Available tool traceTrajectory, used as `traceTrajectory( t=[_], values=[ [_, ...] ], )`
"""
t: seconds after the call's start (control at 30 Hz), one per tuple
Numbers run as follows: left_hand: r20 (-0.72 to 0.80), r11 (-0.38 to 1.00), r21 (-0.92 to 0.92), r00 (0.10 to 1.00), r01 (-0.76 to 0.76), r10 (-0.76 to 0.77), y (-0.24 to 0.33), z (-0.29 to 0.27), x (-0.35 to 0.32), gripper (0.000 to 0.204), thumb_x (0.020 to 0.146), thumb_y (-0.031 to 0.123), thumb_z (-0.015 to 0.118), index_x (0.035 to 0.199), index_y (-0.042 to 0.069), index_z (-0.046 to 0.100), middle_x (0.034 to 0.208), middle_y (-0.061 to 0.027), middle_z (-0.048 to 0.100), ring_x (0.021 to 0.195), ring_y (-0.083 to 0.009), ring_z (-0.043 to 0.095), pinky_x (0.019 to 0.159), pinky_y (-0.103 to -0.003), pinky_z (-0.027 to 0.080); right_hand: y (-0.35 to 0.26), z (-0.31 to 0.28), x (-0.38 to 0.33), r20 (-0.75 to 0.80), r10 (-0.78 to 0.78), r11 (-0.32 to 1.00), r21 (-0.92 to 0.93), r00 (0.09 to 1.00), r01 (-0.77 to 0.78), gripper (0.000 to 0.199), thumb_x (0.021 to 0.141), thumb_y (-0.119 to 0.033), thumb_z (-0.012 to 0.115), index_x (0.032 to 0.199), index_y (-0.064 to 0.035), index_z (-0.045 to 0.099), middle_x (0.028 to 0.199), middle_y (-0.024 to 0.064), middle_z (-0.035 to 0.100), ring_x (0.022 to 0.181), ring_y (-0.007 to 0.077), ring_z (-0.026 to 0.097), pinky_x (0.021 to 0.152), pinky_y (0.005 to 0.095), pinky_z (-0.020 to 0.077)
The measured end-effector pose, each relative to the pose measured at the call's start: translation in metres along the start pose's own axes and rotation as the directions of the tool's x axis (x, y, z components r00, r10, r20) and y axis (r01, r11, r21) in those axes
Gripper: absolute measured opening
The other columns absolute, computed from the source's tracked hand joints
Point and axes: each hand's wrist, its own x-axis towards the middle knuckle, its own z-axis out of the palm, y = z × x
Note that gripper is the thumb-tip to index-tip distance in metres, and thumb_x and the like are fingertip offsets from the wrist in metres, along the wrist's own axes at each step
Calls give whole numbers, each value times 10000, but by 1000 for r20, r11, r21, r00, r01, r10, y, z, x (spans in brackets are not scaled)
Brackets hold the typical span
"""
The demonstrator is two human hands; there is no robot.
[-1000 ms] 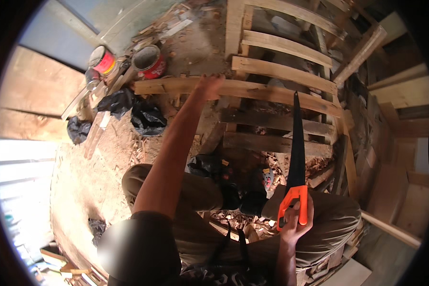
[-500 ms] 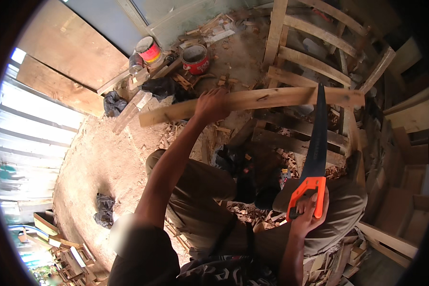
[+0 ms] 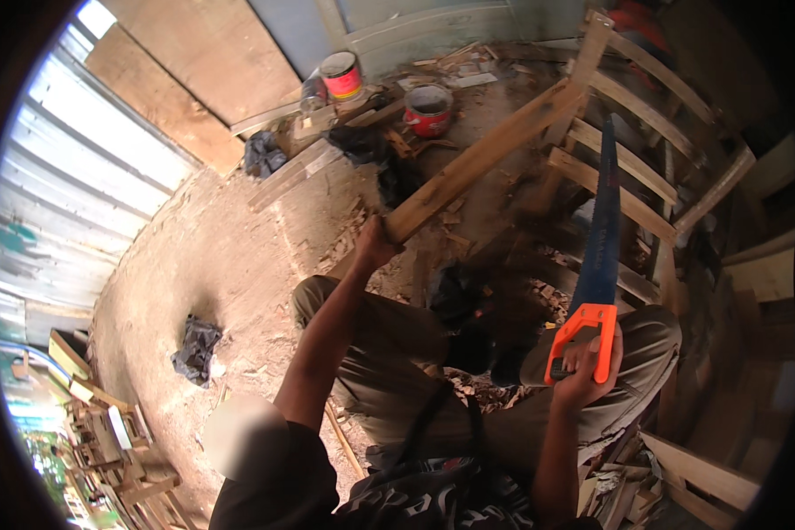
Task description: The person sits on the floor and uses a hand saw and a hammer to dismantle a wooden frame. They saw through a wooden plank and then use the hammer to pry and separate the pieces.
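My left hand [image 3: 379,245] is closed around the near end of a long wooden board [image 3: 481,163]. The board slants up and away to the right, its far end in front of the wooden slatted frame [image 3: 632,159]. In my right hand [image 3: 589,369] is a hand saw [image 3: 599,238], my fingers wrapped through its orange handle. Its dark blade points away from me, to the right of the board and apart from it. Behind the blade stand the frame's curved slats.
A red pot [image 3: 428,112] and a red-and-yellow can [image 3: 341,76] stand at the back among wood scraps. Black plastic bags [image 3: 197,350] lie on the dusty floor. Stacked wood offcuts [image 3: 119,442] sit at the lower left, and a corrugated metal wall [image 3: 88,168] rises on the left.
The board has swung from nearly level across the frame to a steep slant, away from the saw blade. My left hand now grips its near end. The saw stays in my right hand.
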Motion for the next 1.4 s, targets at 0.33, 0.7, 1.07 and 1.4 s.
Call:
traceTrajectory(
  t=[0.33,0.7,1.07,1.4],
  values=[
    [2,984,-73,987,161,-161,-33,35,2,695,582,279,856,1142,43,519,1128,-155,612,1162,-333,563,1020,-501,346,24,21,-8,112,151,979,-155,982,-133,383,968,-61,560,1323,74,514,648,-17,490,496,25,383,469,205,317],
    [61,976,-26,974,218,-216,-27,55,20,624,684,221,775,1205,1,509,1184,-172,603,1200,-345,547,1012,-538,360,42,27,-4,152,243,934,-305,958,-188,380,956,-73,551,1310,65,535,675,-5,527,512,32,408,480,214,335],
    [147,979,170,979,116,-142,-22,107,43,653,775,194,758,1329,22,456,1334,-154,536,1296,-325,481,1063,-553,334,48,30,-2,120,318,907,-326,940,-265,364,950,-58,552,1291,69,543,681,7,549,495,32,416,472,216,339],
    [161,984,105,979,-146,128,29,84,37,454,843,286,680,1215,84,516,1270,-157,551,1265,-352,495,1011,-574,373,36,18,3,107,329,938,-154,938,-311,406,962,-112,579,1330,51,530,899,35,615,551,30,449,489,211,355]
  ],
)
